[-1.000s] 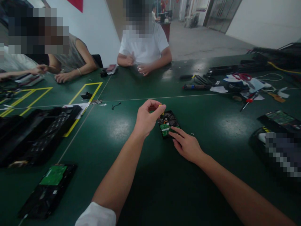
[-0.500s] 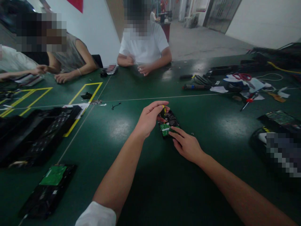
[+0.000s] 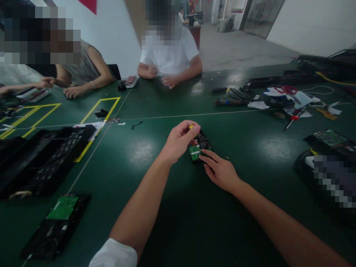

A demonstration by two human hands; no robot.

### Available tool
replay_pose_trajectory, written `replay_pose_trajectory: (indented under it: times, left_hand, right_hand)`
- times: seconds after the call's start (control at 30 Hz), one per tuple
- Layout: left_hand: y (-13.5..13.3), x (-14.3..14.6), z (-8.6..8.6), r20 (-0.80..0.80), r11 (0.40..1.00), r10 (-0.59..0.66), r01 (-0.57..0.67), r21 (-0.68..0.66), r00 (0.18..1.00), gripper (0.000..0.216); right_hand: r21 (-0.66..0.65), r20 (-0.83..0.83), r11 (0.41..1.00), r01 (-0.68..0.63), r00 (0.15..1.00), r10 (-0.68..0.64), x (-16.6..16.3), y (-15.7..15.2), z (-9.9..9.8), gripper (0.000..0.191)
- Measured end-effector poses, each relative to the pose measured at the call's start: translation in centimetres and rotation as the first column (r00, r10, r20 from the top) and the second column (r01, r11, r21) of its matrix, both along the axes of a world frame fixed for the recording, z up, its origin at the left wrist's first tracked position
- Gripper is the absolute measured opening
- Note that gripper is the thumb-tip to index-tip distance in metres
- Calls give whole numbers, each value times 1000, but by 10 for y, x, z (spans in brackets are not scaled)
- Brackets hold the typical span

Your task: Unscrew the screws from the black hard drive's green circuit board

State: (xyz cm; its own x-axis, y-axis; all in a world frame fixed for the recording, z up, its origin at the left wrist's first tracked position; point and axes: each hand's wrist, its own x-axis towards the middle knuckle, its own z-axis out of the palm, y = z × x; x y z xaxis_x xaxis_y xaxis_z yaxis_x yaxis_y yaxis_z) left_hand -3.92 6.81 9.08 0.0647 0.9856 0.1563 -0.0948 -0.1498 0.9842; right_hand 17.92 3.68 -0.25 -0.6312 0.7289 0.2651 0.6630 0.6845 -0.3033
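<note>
In front of me a small black device with an exposed green circuit board [image 3: 194,152] lies on the dark green table. My left hand [image 3: 181,141] is closed around a screwdriver [image 3: 191,127] above the far part of the device. Only a bit of its yellow handle shows; the fingers hide the rest. From the near right side, my right hand [image 3: 221,170] reaches in with fingers stretched out and apart. Its fingertips touch the board's right edge.
Another black unit with a green board [image 3: 62,207] lies at the near left, by a long black housing [image 3: 55,159]. Cables [image 3: 239,94], scraps and a red-handled screwdriver [image 3: 294,118] lie at the right. A person in a white shirt [image 3: 172,52] sits opposite; others sit at left.
My left hand has turned on the screwdriver: the fingers now cover more of the handle, leaving only a little yellow in sight. My right hand stays on the board.
</note>
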Motion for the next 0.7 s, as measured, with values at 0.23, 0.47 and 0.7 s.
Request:
replay_pose_trajectory:
  times: [0.23, 0.47, 0.7]
  left_hand:
    - [0, -7, 4, -134, 994, 103, -99, 36, 986, 21]
    - [0, -3, 3, 56, 995, 75, -70, -72, 996, 16]
    - [2, -5, 2, 110, 991, 118, -110, -77, 987, 13]
  right_hand:
    - [-3, -16, 1000, -2, 1000, 2, 0, 0, 0, 41]
    - [-14, 2, 1000, -3, 1000, 4, 0, 0, 0, 41]
    - [-18, -28, 1000, -7, 1000, 6, 1, 0, -2, 41]
